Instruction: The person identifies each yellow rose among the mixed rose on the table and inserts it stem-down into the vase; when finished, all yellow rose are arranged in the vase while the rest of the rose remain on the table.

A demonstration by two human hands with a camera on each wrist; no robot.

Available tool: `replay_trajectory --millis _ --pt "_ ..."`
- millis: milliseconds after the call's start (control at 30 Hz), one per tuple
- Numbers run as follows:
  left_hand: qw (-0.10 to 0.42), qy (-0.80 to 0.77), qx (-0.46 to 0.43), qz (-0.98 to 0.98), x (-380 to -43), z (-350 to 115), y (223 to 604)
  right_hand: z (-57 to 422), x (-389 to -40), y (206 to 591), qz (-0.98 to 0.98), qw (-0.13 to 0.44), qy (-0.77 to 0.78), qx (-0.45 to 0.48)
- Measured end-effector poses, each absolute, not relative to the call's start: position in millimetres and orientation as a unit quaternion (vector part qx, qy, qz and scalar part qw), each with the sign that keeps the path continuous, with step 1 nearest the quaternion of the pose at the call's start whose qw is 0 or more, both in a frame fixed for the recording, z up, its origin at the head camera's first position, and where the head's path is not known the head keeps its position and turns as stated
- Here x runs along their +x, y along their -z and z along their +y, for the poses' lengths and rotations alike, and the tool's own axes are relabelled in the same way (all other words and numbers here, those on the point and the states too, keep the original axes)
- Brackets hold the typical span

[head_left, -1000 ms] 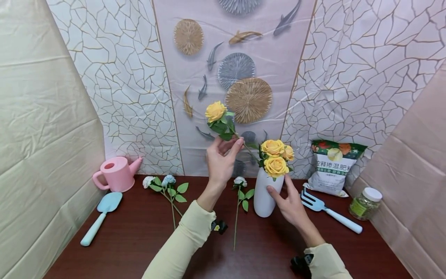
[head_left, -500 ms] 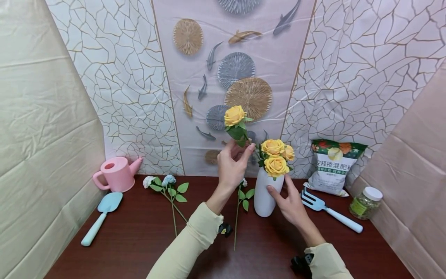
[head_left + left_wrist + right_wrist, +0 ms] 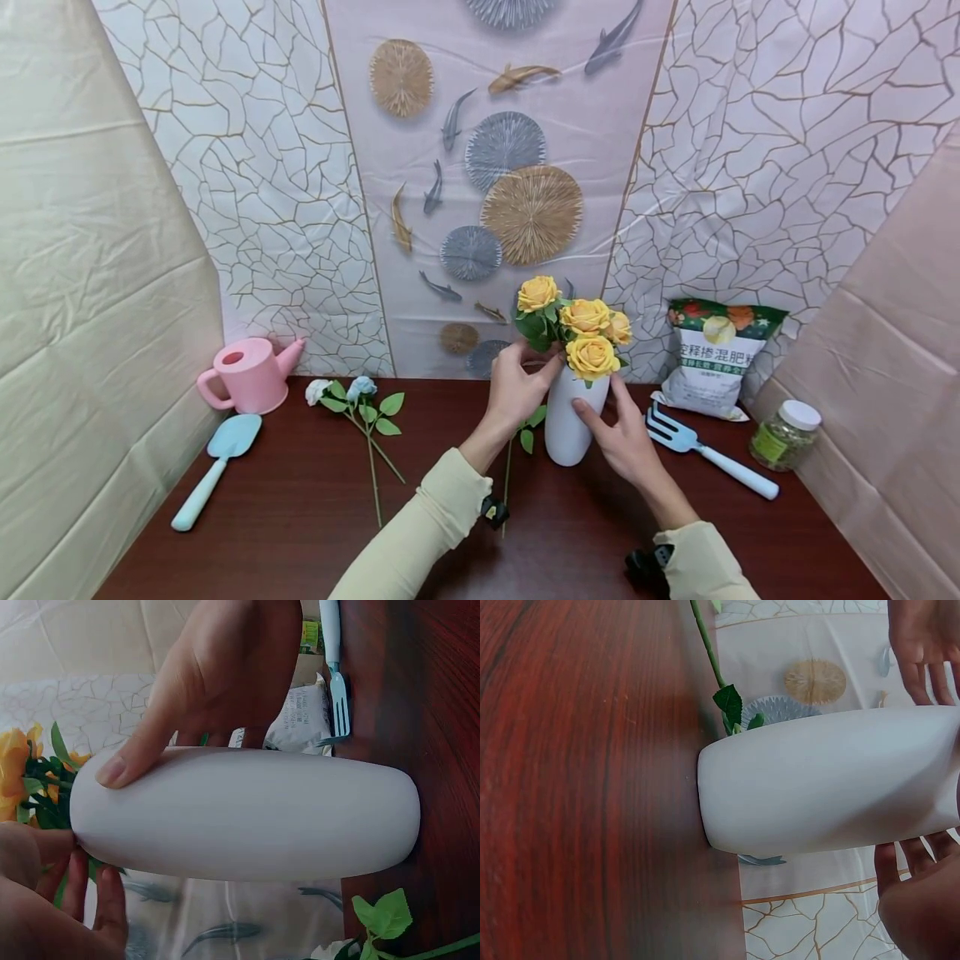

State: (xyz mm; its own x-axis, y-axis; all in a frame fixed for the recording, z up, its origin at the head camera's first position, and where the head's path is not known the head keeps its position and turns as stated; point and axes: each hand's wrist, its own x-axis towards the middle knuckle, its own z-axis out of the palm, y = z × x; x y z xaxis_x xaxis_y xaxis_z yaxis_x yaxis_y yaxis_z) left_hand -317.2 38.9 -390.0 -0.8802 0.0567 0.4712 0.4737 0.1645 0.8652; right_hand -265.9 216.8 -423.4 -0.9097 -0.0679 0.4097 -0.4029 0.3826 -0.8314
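A white vase stands on the dark wooden table, with yellow roses bunched at its mouth. My right hand grips the vase from the right; in the left wrist view its thumb lies along the white side. At the rim's left, my left hand pinches another yellow rose by its stem, just under the leaves. That rose's head sits beside the others, slightly higher. The lower stem is hidden by the hand and vase. In the right wrist view, left-hand fingers appear beside the vase's upper part.
A rose with green leaves lies left of the vase, partly behind my left arm. White and blue roses, a pink watering can and a trowel lie left. Rightward are a hand fork, a fertilizer bag and a jar.
My left hand has moved right and down, bringing the yellow rose from above left of the vase to its mouth. My right hand has stayed on the vase.
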Motion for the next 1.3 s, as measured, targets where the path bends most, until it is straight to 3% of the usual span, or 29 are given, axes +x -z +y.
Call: replay_trajectory --millis 200,533,867,1300 --pt "0.155 0.626 -0.172 -0.744 -315 35 387 217 -266 424 -0.814 0.155 -0.539 0.15" --pt "0.237 0.614 -0.186 -0.729 -315 36 362 219 -266 425 -0.815 0.165 -0.536 0.147" --pt "0.251 0.609 -0.166 -0.734 -316 38 365 218 -266 425 -0.821 0.164 -0.527 0.145" --pt "0.211 0.603 -0.169 -0.751 -315 46 378 217 -265 423 -0.817 0.158 -0.536 0.144"
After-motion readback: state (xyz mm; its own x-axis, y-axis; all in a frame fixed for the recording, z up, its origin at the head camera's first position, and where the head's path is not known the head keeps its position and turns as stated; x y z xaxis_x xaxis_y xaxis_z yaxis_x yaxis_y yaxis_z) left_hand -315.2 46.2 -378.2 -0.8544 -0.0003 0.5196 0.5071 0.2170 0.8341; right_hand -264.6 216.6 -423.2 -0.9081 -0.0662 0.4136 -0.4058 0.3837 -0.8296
